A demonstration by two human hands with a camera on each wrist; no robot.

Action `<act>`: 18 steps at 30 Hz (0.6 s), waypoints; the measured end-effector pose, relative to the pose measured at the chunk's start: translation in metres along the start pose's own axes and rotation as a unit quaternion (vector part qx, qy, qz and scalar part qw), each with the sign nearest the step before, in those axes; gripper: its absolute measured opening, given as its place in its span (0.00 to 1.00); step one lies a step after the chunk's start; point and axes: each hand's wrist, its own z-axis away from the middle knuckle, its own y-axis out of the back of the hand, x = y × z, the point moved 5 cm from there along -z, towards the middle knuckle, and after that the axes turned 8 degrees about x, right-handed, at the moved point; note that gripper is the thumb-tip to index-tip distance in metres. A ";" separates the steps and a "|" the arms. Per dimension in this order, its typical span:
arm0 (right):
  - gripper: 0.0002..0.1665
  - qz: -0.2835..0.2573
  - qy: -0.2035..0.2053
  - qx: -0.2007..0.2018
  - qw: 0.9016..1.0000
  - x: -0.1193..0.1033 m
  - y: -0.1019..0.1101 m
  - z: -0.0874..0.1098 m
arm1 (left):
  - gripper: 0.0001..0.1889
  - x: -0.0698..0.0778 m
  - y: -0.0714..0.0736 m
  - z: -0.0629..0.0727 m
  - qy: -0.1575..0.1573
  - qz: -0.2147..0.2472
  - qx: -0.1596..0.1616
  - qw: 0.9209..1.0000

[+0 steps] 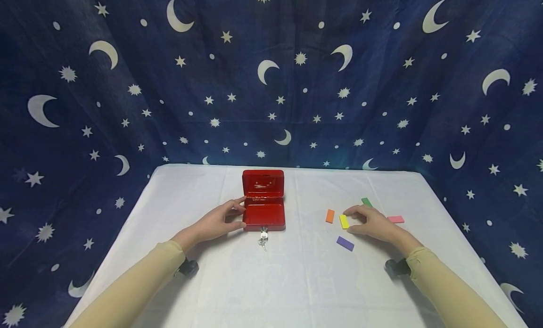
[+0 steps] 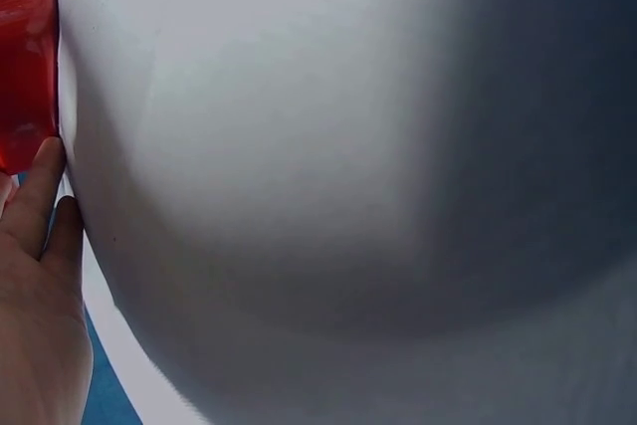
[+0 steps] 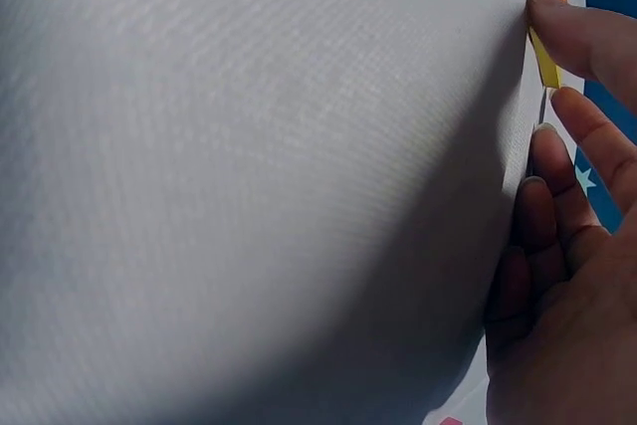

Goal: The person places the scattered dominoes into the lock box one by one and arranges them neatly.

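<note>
A small red metal cash box (image 1: 265, 216) stands on the white-covered table, its lid (image 1: 263, 182) raised and its inside bare. Keys (image 1: 262, 244) hang from a silver lock at its front. My left hand (image 1: 220, 218) rests against the box's left side, thumb at the front corner and fingers toward the hinge. To the right, my right hand (image 1: 373, 223) has thumb and index finger at the two ends of a flat yellow block (image 1: 344, 221), pinching it. The right wrist view shows the thumb over one end of the yellow block (image 3: 544, 57).
Close around the right hand lie an orange block (image 1: 330, 216), a purple block (image 1: 345, 243), a green block (image 1: 366, 202) and a pink block (image 1: 396, 219). A dark blue cloth (image 1: 237, 83) with moons and stars hangs behind and beside the table (image 1: 305, 281).
</note>
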 end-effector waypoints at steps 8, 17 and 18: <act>0.33 -0.006 -0.004 -0.001 1.000 -0.002 0.001 0.002 | 0.23 0.001 0.000 0.001 0.003 0.002 -0.002 1.000; 0.32 -0.002 -0.004 0.004 1.000 -0.002 0.000 0.002 | 0.24 0.001 0.001 0.002 -0.003 0.000 0.001 1.000; 0.32 -0.001 -0.002 0.005 1.000 -0.002 0.000 0.002 | 0.24 0.001 0.001 0.002 -0.004 0.000 0.001 1.000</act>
